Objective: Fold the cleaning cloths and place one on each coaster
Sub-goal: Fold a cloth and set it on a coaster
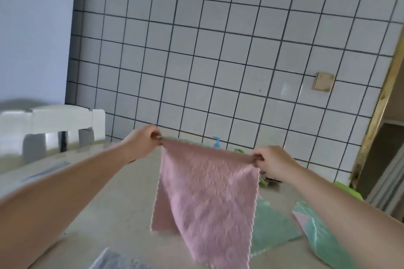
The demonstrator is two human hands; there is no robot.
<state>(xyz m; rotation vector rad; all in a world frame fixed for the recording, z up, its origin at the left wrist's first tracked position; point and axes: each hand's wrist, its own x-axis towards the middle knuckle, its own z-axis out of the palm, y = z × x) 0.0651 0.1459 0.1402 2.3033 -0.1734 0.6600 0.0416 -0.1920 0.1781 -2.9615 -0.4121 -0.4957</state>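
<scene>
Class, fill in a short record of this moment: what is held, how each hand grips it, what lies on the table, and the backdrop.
Held: pink cloth, hanging in the air by its top edge
Left hand: pinches the cloth's top left corner
Right hand: pinches the top right corner
On table: green cloth lying flat
Backdrop: white tiled wall
Fold: not yet made
</scene>
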